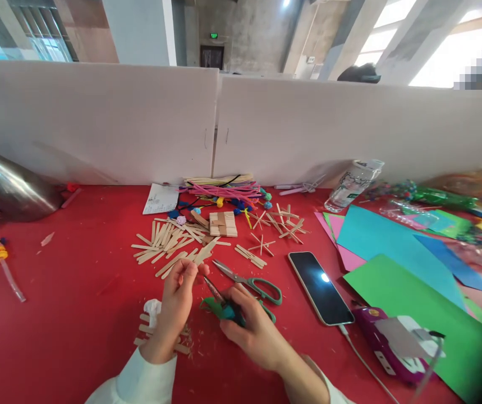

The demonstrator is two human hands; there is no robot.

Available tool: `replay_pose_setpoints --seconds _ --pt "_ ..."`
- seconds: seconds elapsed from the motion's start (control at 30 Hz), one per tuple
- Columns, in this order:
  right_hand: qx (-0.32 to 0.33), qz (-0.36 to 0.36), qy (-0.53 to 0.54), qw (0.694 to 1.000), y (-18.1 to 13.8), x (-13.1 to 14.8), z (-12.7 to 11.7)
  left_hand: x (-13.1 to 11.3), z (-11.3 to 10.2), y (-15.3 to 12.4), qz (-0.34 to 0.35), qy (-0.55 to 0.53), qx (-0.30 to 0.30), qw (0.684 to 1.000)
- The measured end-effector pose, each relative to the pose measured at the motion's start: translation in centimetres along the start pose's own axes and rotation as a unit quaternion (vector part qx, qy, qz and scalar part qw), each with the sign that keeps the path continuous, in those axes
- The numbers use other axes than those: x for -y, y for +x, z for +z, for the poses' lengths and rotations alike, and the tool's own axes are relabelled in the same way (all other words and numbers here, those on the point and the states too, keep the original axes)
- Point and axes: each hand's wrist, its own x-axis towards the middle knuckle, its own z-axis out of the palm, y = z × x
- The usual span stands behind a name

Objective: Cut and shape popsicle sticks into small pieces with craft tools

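Note:
My left hand is closed in a pinch on a wooden craft stick that points away from me; its lower end is hidden by my fingers. My right hand is wrapped round a small knife with a dark blade and a green-blue handle. The blade tip is close to my left fingertips. Just beyond my right hand lie scissors with grey-green handles. More loose craft sticks are spread past my left hand. Shavings and a few sticks lie near my left wrist, by a crumpled white tissue.
A phone with a cable lies right, beside a purple device and coloured paper sheets. Behind are a bundled stick stack, pipe cleaners and a plastic bottle. A metal jug stands left; a white partition borders the red table.

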Motion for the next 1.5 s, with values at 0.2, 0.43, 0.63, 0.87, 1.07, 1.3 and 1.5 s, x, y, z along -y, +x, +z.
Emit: replay_pose_setpoints --seconds 0.2,0.43,0.63,0.87,1.07,1.3,1.5 --pt "0.007 0.022 0.02 1.0 -0.3 -0.4 0.6 -0.4 0.4 -0.8 0.007 0.029 0.06 0.998" --pt "0.029 0.069 0.067 0.995 -0.6 -1.3 0.6 0.1 0.7 -0.9 0.019 0.047 0.059 0.997" --pt "0.035 0.066 0.049 0.996 -0.6 -1.7 0.7 0.0 0.9 -1.3 0.033 0.056 0.041 0.997" --pt "0.035 0.009 -0.092 0.995 -0.6 -0.9 0.9 0.0 0.2 -0.8 0.039 0.04 -0.023 0.998" --pt "0.039 0.033 -0.004 0.999 -1.1 -0.2 0.4 -0.1 -0.7 -0.3 0.015 -0.009 -0.051 0.999" --pt "0.041 0.073 0.084 0.993 -1.3 0.2 0.0 -1.0 -1.5 -0.2 0.046 -0.01 0.024 0.999" --pt "0.067 0.115 0.13 0.982 -1.3 0.4 0.0 -1.4 -1.5 -0.3 0.036 0.011 0.041 0.998"
